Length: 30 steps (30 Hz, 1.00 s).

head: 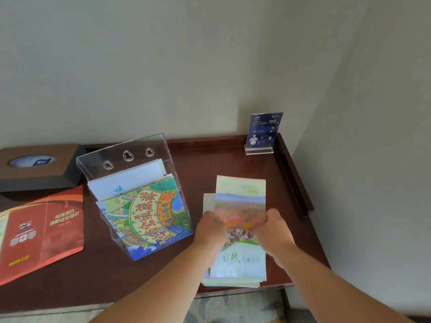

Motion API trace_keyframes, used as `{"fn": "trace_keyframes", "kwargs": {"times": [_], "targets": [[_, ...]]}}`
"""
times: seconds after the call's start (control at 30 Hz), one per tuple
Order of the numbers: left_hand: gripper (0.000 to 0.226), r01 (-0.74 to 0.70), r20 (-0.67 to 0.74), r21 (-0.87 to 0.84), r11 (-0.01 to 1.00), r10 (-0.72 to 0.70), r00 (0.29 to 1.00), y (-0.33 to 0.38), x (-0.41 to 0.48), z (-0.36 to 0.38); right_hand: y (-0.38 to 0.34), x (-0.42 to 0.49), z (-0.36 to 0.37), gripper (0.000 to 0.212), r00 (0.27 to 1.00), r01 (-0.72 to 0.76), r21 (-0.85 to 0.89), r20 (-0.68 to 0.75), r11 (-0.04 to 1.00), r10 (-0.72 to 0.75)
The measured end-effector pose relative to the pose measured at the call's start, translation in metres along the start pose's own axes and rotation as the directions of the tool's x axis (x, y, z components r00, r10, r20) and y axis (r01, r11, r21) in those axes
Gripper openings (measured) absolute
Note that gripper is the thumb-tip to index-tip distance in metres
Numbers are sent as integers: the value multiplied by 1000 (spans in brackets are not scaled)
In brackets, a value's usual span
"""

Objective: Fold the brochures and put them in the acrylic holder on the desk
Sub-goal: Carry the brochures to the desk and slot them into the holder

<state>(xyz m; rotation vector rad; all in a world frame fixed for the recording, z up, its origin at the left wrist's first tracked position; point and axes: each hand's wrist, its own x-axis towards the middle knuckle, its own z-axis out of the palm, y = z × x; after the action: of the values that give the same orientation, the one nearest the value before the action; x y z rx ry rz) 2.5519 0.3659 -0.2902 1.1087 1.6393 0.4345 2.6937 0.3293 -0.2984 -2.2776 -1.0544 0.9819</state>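
A folded green and white landscape brochure [240,201] lies on the dark wooden desk [210,164] at the right. My left hand [211,229] grips its left edge and my right hand [275,231] grips its right edge, both with curled fingers. Under it more folded layers show at the bottom and left. The clear acrylic holder [130,155] stands left of my hands, holding a colourful cartoon map brochure [149,213] in front and a white one [126,180] behind. A red unfolded brochure [44,231] lies flat at the far left.
A brown tissue box [39,166] sits at the back left against the wall. A small blue sign in a clear stand [263,134] is at the desk's back right corner. The desk has a raised rim along its right and back sides.
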Motion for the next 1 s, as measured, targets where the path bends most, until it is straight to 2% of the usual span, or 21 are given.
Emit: {"fn": "trace_keyframes", "kwargs": {"times": [0.03, 0.1, 0.17, 0.23, 0.33, 0.47, 0.57, 0.67, 0.77, 0.87, 1.0], "targets": [[16, -39, -25, -80, 996, 37, 999, 5, -1, -3, -5, 1, -5, 8, 998, 43, 63, -44, 997, -40], [14, -172, -73, -136, 976, 163, 984, 19, -4, -13, -18, 4, -16, 8, 974, 184, 118, -154, 976, -165], [13, -281, -96, -199, 939, 267, 959, 35, -7, -22, -30, 4, -26, 15, 931, 329, 182, -228, 926, -286], [14, -346, -80, -231, 909, 337, 938, 42, -10, -29, -34, 1, -33, 26, 898, 416, 217, -250, 883, -362], [17, -342, -36, -224, 913, 343, 939, 36, -13, -31, -22, -5, -29, 18, 911, 395, 205, -212, 896, -353], [34, -314, -10, -255, 915, 322, 947, 26, -15, -27, -5, -9, -18, 10, 932, 356, 184, -142, 916, -334], [36, -317, -21, -288, 904, 325, 946, 30, -16, -28, -9, -9, -24, 11, 920, 379, 180, -181, 908, -349], [35, -326, -18, -277, 904, 334, 942, 26, -18, -27, -11, -10, -29, 25, 922, 386, 191, -123, 903, -368], [28, -340, -27, -248, 907, 345, 938, 20, -18, -28, -9, -13, -29, 25, 914, 406, 213, -119, 889, -388], [29, -410, -20, -159, 898, 412, 911, 18, -18, -28, -5, -11, -28, 15, 918, 393, 191, -136, 899, -372], [16, -471, -30, 12, 882, 471, 882, 19, -17, -36, -8, -11, -29, 10, 908, 410, 168, -165, 896, -385]]}}
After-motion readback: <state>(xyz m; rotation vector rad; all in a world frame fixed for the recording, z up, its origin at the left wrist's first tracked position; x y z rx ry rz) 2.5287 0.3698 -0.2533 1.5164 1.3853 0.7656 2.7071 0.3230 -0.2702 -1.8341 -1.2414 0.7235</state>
